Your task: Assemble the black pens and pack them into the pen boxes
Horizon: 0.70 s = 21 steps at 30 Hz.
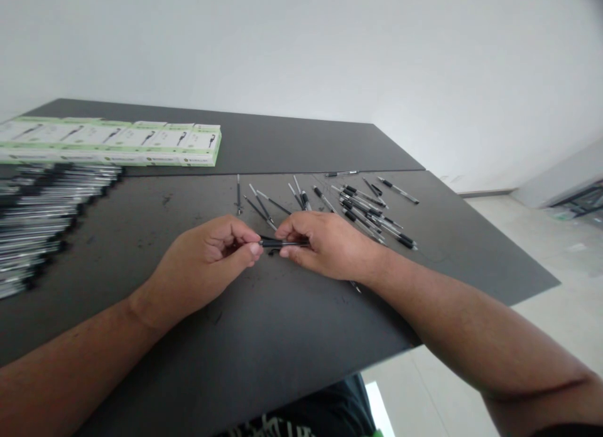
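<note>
Both hands meet over the dark table (264, 318) around one pen (272, 242) with a black grip. My left hand (211, 252) pinches the pen's tip end between thumb and fingertips. Around its barrel, the fingers of my right hand (325, 242) are closed, hiding the rear part. Just below the pen, a small black piece (273, 252) shows between the hands. Beyond them lie several thin ink refills (257, 201). A loose heap of clear pens with black grips (365, 208) lies past my right hand.
At the left are many pens laid side by side (51, 217). Behind them a row of white and green boxes (113, 142) stands on the table's far section. The table's right edge angles toward the pale floor (556, 255); a white wall (301, 54) rises behind.
</note>
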### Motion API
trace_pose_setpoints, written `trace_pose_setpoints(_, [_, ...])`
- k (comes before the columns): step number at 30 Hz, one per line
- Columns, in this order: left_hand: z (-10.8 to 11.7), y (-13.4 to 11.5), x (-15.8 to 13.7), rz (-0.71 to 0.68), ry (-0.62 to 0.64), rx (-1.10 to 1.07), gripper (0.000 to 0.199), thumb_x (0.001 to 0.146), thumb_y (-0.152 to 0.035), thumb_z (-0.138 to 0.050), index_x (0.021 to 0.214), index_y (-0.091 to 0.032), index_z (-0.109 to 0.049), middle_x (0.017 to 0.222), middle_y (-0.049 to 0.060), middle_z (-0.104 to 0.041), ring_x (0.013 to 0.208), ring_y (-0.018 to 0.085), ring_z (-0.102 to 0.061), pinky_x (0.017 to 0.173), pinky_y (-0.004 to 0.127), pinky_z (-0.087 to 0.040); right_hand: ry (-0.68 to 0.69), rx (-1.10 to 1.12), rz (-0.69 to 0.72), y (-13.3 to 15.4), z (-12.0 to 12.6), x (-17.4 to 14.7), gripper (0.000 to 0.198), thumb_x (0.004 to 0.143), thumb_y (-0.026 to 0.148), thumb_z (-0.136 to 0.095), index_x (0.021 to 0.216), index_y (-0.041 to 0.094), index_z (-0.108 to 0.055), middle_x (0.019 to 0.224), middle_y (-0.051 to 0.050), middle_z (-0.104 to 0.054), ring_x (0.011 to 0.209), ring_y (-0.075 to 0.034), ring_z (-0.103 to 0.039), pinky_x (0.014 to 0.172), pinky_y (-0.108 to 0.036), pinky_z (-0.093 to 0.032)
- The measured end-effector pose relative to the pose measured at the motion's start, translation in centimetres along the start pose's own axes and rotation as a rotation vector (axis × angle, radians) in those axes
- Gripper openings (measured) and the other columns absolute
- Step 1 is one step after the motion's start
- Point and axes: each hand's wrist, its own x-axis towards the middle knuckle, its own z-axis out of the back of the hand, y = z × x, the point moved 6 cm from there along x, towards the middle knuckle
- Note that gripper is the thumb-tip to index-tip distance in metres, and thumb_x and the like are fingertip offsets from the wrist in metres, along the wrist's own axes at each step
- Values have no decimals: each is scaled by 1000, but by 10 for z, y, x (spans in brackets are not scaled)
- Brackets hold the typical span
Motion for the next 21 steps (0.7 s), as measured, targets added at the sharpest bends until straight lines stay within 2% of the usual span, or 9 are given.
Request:
trace_pose_setpoints(3, [-1, 0, 0, 1, 8, 7, 28, 94, -55, -71, 94, -28, -78, 82, 1, -85, 76, 24, -80, 73, 37, -56, 38, -41, -3, 0, -2, 0, 9, 109, 24, -72, 113, 21, -79, 103, -5, -83, 95, -19, -74, 86, -30, -49])
trace_pose_setpoints(8, [0, 0, 0, 11, 1, -1, 28, 93, -54, -72, 94, -27, -78, 82, 1, -85, 76, 23, -80, 74, 36, -56, 13, -19, 6, 0, -1, 0, 13, 106, 23, -75, 118, 19, -79, 107, -6, -83, 95, -18, -73, 85, -29, -49])
trace_pose_setpoints(12, [0, -1, -1, 4, 2, -9, 27, 93, -54, -73, 92, -27, -78, 81, 0, -85, 76, 23, -80, 74, 36, -56, 64, -57, 16, 1, -3, 1, 12, 110, 24, -70, 114, 19, -80, 103, -6, -83, 94, -19, -73, 85, -29, -48])
trace_pose_setpoints(14, [0, -2, -1, 9, -2, -15, 26, 93, -53, -73, 93, -27, -78, 81, 0, -85, 76, 23, -80, 74, 36, -56, 56, -41, 4, 1, -3, 0, 14, 111, 25, -68, 118, 19, -79, 106, -6, -84, 97, -19, -74, 87, -30, -49])
trace_pose_setpoints(17, [2, -1, -1, 11, -22, -18, 25, 94, -52, -73, 94, -27, -77, 81, 1, -85, 76, 24, -81, 74, 36, -57, 16, 5, -22, -1, -1, -1, 19, 106, 25, -76, 124, 20, -77, 111, -6, -85, 99, -19, -76, 89, -30, -51])
trace_pose_setpoints(21, [0, 1, -1, 4, -6, -15, 26, 95, -53, -73, 95, -28, -77, 82, 1, -86, 77, 24, -81, 74, 36, -58, 37, -51, 5, -1, -2, -1, 11, 109, 25, -71, 115, 20, -79, 104, -5, -84, 94, -19, -74, 85, -30, -50])
